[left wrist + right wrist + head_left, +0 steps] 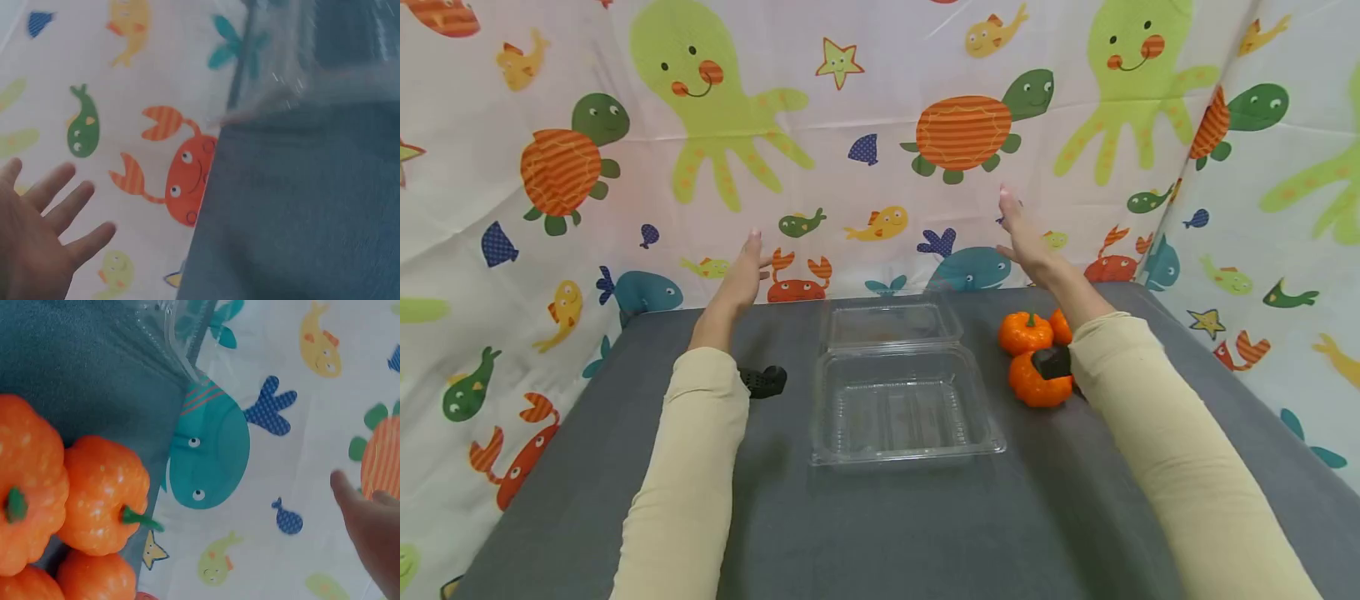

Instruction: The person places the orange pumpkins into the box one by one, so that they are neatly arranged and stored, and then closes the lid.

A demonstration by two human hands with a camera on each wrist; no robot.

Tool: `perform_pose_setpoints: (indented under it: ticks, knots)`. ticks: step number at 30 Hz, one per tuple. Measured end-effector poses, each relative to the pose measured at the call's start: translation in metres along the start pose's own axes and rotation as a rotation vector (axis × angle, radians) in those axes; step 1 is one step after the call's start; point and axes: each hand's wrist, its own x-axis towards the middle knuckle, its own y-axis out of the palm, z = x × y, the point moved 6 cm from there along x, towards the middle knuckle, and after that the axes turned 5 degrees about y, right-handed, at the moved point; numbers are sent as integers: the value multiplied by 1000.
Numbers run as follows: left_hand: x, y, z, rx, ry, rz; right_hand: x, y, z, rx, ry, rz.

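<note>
Both hands are raised over the far part of the table and hold nothing. My left hand [742, 271] reaches forward to the left of a clear plastic container [910, 454]; in the left wrist view its fingers [74, 206] are spread and straight. On the other side, my right hand [1028, 246] stretches out above and behind several small orange pumpkins [1026, 333] with green stems. The container's hinged lid [891, 323] lies folded back toward the wall, and its tray shows only its ribbed bottom. Part of the pumpkin group is hidden by the right forearm.
A grey cloth covers the table [880, 533]. Behind it and along both sides hangs a white curtain [865, 75] printed with sea animals. Black wrist straps [763, 382] stick out beside the cream sleeves [688, 467].
</note>
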Motion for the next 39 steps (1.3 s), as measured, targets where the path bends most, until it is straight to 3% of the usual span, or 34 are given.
perform_pose_setpoints:
  ticks: [2,5,8,12,19,23,27,33,39]
  knots:
    - [-6,-3,7,-174,-42,-10,-8,-11,-5,145,29,16]
    - [-14,-9,15,-333,-72,-19,-18,-27,-9,304,33,58]
    - [-17,-9,21,-410,-84,-8,-30,-45,-12,421,36,102]
    - [-18,-5,28,-491,-98,53,-48,-71,-20,590,34,145]
    - [-29,10,55,-692,-164,209,-71,-106,-49,1028,64,194]
    - [-34,24,69,-705,-162,273,-84,-123,-69,1230,89,188]
    - [-39,42,76,-692,-133,344,-101,-136,-90,1326,113,184]
    - [-46,62,80,-601,-103,415,-123,-150,-116,1421,127,241]
    - [-50,78,83,-534,-123,464,-140,-160,-140,1403,160,265]
